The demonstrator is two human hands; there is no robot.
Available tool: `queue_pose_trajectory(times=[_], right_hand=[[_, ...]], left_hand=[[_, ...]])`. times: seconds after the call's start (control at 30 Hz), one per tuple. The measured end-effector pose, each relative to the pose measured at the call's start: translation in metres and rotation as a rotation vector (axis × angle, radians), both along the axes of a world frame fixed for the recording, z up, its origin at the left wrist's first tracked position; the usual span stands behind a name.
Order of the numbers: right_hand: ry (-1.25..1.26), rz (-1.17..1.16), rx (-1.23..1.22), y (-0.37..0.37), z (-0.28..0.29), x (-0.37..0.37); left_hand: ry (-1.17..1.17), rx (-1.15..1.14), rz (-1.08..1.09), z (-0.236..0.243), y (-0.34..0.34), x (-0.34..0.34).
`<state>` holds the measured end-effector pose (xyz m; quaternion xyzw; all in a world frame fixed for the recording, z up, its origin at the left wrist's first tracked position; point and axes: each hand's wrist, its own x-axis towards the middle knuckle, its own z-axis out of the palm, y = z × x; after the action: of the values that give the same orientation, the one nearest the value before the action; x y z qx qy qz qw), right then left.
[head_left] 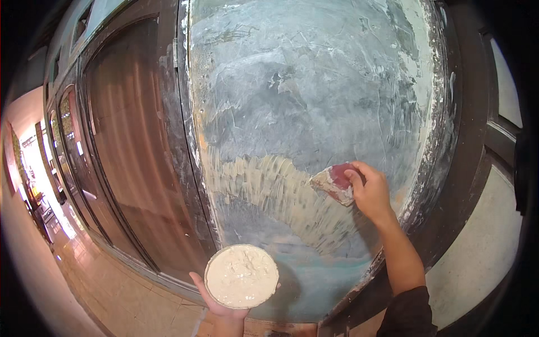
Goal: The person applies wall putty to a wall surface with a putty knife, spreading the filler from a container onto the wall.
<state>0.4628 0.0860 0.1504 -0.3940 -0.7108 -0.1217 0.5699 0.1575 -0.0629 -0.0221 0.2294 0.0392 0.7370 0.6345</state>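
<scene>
Round bowl (pixel 247 307), lower centre: cream paste (pixel 241 274) to rim; left hand (pixel 215 306) grasping it, right hand (pixel 369 188) gripping red scraper (pixel 340 177).

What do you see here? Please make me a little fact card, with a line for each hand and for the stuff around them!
Left hand: holds a round bowl from underneath
In the bowl: thick cream-coloured paste
Right hand: grips a reddish spreader with paste stuck on it
Wall: patchy grey-blue, with a streaky cream band across its lower part
Left of the wall: a brown panel in a dark frame
Right sleeve: dark
</scene>
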Motion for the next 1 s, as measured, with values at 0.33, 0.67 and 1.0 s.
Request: queue_pose_trajectory(times=[0.33, 0.67, 1.0], right_hand=[[0.019, 0.006, -0.129, -0.004, 0.001, -0.003], [0.034, 0.07, -0.145, -0.004, -0.005, -0.002], [0.149, 0.133, -0.167, -0.014, 0.007, 0.009]], left_hand=[[0.088, 0.035, 0.012, -0.001, 0.0, 0.001], [-0.105, 0.046, -0.077, -0.003, -0.002, 0.002], [0.117, 0.026, 0.022, -0.002, 0.005, 0.001]])
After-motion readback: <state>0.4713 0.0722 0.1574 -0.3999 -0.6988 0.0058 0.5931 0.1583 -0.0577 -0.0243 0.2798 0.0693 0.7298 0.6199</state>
